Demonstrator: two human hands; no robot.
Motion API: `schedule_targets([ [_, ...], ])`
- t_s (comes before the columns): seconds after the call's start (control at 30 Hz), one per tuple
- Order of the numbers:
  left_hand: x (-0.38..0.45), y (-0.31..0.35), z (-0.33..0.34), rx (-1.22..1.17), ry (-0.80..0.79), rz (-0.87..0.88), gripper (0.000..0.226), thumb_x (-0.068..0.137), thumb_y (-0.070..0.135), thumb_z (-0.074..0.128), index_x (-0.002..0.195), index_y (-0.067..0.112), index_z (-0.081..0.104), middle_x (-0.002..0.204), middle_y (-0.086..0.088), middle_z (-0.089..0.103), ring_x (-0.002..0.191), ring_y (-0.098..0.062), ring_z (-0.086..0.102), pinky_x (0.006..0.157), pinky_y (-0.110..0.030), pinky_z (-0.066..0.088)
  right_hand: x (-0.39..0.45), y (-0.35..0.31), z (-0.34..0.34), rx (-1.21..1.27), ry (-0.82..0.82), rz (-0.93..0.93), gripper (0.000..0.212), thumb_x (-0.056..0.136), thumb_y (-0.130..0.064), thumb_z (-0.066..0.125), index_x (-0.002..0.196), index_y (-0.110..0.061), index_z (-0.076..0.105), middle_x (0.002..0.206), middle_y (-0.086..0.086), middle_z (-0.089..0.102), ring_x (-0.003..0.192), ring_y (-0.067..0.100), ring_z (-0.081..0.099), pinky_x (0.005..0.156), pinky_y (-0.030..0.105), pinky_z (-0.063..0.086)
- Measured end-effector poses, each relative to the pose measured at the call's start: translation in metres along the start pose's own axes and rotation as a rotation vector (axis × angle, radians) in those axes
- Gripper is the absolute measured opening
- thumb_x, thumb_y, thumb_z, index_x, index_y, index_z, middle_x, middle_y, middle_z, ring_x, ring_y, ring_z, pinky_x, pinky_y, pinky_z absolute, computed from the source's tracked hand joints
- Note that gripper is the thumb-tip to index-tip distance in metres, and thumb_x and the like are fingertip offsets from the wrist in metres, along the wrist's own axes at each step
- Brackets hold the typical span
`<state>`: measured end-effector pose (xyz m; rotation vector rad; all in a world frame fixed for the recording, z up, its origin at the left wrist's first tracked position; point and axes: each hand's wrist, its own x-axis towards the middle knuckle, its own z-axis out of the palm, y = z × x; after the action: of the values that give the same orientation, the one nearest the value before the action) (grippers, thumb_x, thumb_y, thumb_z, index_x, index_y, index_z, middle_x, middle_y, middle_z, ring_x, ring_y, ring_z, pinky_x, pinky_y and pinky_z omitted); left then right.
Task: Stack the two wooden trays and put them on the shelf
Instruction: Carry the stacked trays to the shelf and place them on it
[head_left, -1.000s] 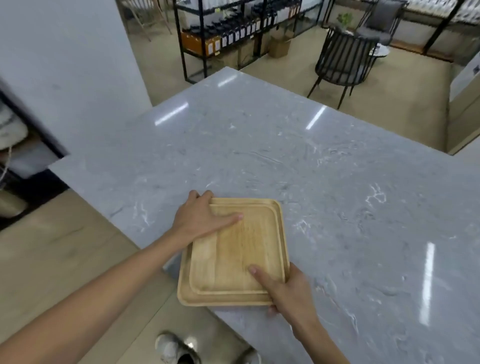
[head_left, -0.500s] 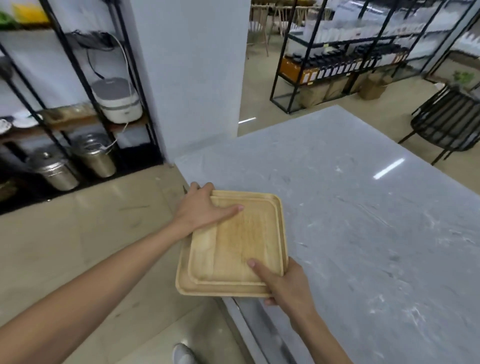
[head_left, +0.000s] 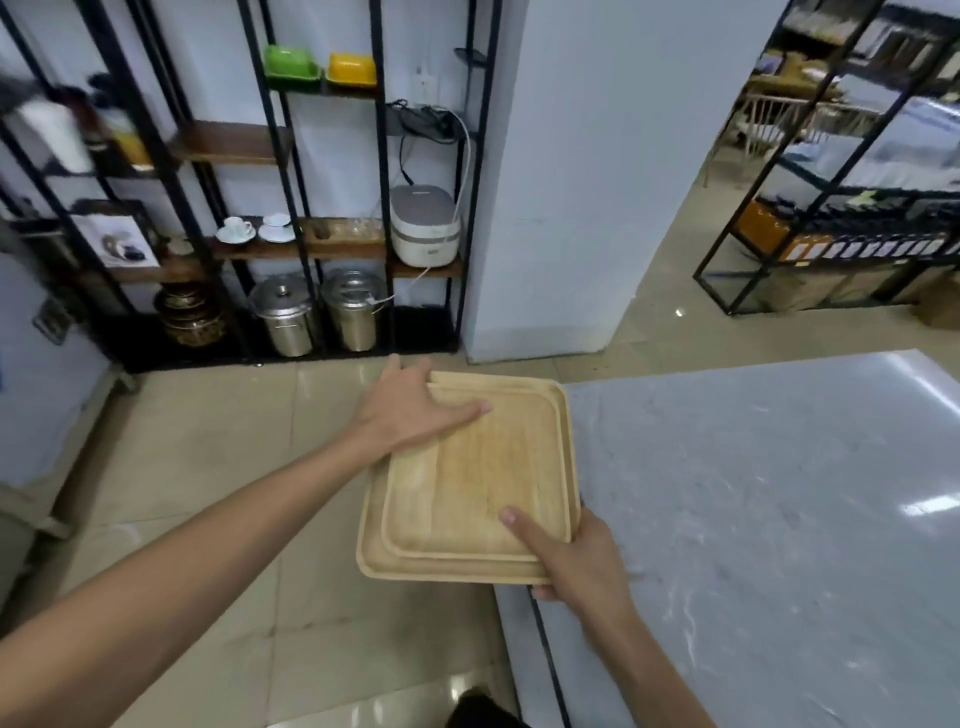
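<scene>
— Where did the black metal shelf (head_left: 332, 249) lie from the fingers?

— Ahead and leftward, across open floor. The left hand (head_left: 410, 410) clamped the far-left corner of the two stacked square pale wooden trays (head_left: 467, 478), thumb on top; the right hand (head_left: 576, 561) pinched the near-right corner, beside the grey marble table (head_left: 753, 519) edge.

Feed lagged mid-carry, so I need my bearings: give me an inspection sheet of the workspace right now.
Surface: grey marble counter, bare where visible.
Job's things: small tray nested in large tray, held off the counter's edge, over the floor.
Clutter: nothing seen on the counter.
Hands: left hand grips the far-left corner; right hand grips the near-right corner.
Cables: white cord runs up from the rice cooker.
Surroundings: black shelf ahead with cups, steel pots; white pillar.
</scene>
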<state>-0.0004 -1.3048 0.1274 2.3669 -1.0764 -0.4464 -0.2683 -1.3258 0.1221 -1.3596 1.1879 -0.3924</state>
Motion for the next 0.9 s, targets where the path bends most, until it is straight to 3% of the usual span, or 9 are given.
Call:
schedule_targets([
  [0.17, 0.035, -0.052, -0.034, 0.003, 0.043, -0.091, 0.091, 0.046, 0.105, 0.051, 0.096, 0.029, 0.051, 0.112, -0.003, 0.05, 0.1, -0.025, 0.056, 0.081, -0.04, 0.051, 0.05, -0.027, 0.051, -0.067, -0.104, -0.004, 0.083, 0.05, -0.069, 0.092, 0.119, -0.028, 0.07, 0.107, -0.005, 0.08, 0.093, 0.014, 0.078, 0.053, 0.027, 0.063],
  [0.33, 0.091, -0.101, -0.066, 0.021, 0.09, -0.186, 0.098, 0.049, 0.103, 0.051, 0.11, 0.026, 0.055, 0.114, -0.001, 0.049, 0.101, -0.024, 0.057, 0.08, -0.038, 0.049, 0.118, -0.061, 0.111, -0.118, -0.178, 0.007, 0.044, 0.065, -0.056, 0.095, 0.093, -0.038, 0.068, 0.084, -0.015, 0.082, 0.082, 0.008, 0.077, 0.056, 0.03, 0.066],
  [0.47, 0.144, -0.136, -0.094, 0.005, 0.108, -0.255, 0.099, 0.05, 0.102, 0.051, 0.112, 0.025, 0.055, 0.115, -0.002, 0.05, 0.102, -0.025, 0.059, 0.09, -0.043, 0.053, 0.177, -0.095, 0.157, -0.129, -0.25, 0.005, 0.047, 0.067, -0.057, 0.094, 0.101, -0.037, 0.067, 0.1, -0.011, 0.079, 0.092, 0.012, 0.076, 0.058, 0.03, 0.067],
  [0.57, 0.184, -0.158, -0.118, -0.009, 0.109, -0.303, 0.106, 0.05, 0.101, 0.053, 0.119, 0.021, 0.057, 0.121, -0.007, 0.051, 0.109, -0.029, 0.059, 0.096, -0.047, 0.054, 0.218, -0.124, 0.192, -0.15, -0.276, -0.002, 0.046, 0.067, -0.054, 0.095, 0.099, -0.031, 0.072, 0.091, -0.012, 0.079, 0.077, 0.008, 0.076, 0.052, 0.029, 0.065],
  [0.67, 0.226, -0.179, -0.139, 0.006, 0.12, -0.337, 0.105, 0.054, 0.099, 0.056, 0.126, 0.021, 0.057, 0.123, -0.008, 0.051, 0.109, -0.029, 0.06, 0.094, -0.044, 0.055, 0.259, -0.15, 0.225, -0.156, -0.303, -0.029, 0.043, 0.07, -0.049, 0.096, 0.089, -0.031, 0.062, 0.085, -0.013, 0.073, 0.068, 0.008, 0.075, 0.043, 0.023, 0.058],
  [0.77, 0.259, -0.2, -0.157, -0.015, 0.137, -0.378, 0.11, 0.052, 0.101, 0.053, 0.129, 0.023, 0.055, 0.121, -0.006, 0.05, 0.11, -0.028, 0.06, 0.092, -0.044, 0.055, 0.294, -0.175, 0.253, -0.163, -0.354, -0.05, 0.042, 0.071, -0.049, 0.096, 0.088, -0.033, 0.061, 0.085, -0.014, 0.075, 0.066, -0.011, 0.073, 0.042, 0.022, 0.058],
  [0.9, 0.288, -0.232, -0.177, -0.031, 0.173, -0.419, 0.111, 0.051, 0.103, 0.052, 0.129, 0.024, 0.055, 0.124, -0.007, 0.052, 0.115, -0.027, 0.057, 0.092, -0.042, 0.053, 0.323, -0.203, 0.287, -0.18, -0.418, -0.074, 0.041, 0.072, -0.049, 0.094, 0.092, -0.036, 0.061, 0.078, -0.017, 0.078, 0.067, -0.012, 0.073, 0.043, 0.021, 0.058],
])
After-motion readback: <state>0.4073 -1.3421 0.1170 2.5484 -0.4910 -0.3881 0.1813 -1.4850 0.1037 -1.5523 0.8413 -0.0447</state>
